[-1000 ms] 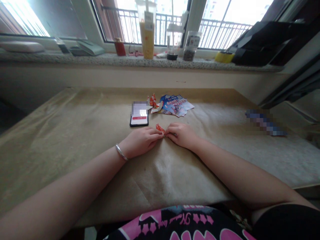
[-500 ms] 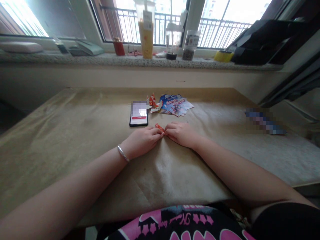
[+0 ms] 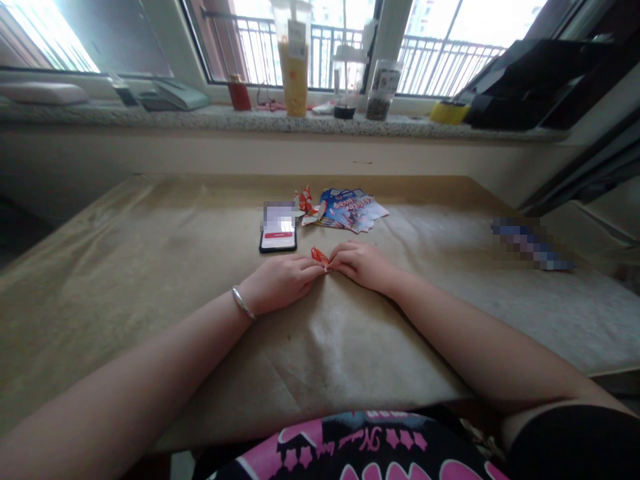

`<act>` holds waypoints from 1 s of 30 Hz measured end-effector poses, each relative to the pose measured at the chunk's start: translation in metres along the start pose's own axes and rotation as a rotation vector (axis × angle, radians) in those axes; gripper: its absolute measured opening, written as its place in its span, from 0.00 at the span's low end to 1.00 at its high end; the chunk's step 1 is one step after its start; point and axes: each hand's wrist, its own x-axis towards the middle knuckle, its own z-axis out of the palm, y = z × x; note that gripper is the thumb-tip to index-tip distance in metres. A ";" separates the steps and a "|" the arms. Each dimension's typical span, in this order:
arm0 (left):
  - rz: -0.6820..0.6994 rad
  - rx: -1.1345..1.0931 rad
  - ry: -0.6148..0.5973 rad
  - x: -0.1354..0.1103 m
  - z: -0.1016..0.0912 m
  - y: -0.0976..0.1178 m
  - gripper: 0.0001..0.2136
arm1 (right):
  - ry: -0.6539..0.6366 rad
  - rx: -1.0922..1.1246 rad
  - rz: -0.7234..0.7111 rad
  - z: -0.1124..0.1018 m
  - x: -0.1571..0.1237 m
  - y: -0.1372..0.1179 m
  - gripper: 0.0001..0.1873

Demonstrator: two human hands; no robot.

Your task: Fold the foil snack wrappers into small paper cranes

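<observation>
A small piece of orange patterned folded paper (image 3: 319, 255) lies on the table between my hands, partly hidden by my fingers. My left hand (image 3: 286, 281), a silver bangle at its wrist, pinches the paper's near end from the left. From the right, my right hand (image 3: 361, 265) has its fingers closed on the same end, the fingertips of both hands almost meeting. Just beyond is a phone (image 3: 278, 228) with a lit, blurred screen. Beside it stands an orange and white folded paper figure (image 3: 307, 201), next to fanned blue printed sheets (image 3: 350, 210).
A tan cover spreads over the table (image 3: 200, 220). At the right lies a blurred blue packet (image 3: 530, 245). Along the granite windowsill (image 3: 190, 120) stand a tall cup with yellow contents (image 3: 294, 73), a red container (image 3: 239, 95), clear containers, yellow tape (image 3: 449, 112) and a black bag (image 3: 520, 93).
Both hands stay around the orange paper, with only slight shifts of the fingers. The view has moved very slightly; nothing else differs visibly.
</observation>
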 end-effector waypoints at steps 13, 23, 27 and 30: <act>0.030 -0.015 0.022 0.005 -0.002 -0.002 0.12 | -0.008 -0.170 -0.007 -0.007 -0.001 -0.011 0.09; -0.021 -0.078 0.081 -0.001 0.003 -0.006 0.13 | 0.031 -0.067 -0.011 -0.002 -0.001 -0.009 0.07; -0.034 -0.042 0.100 -0.002 0.005 -0.006 0.13 | 0.032 -0.070 0.010 -0.002 -0.002 -0.008 0.07; -0.021 0.011 0.090 -0.002 0.005 -0.005 0.12 | 0.032 -0.061 0.021 -0.002 -0.002 -0.006 0.06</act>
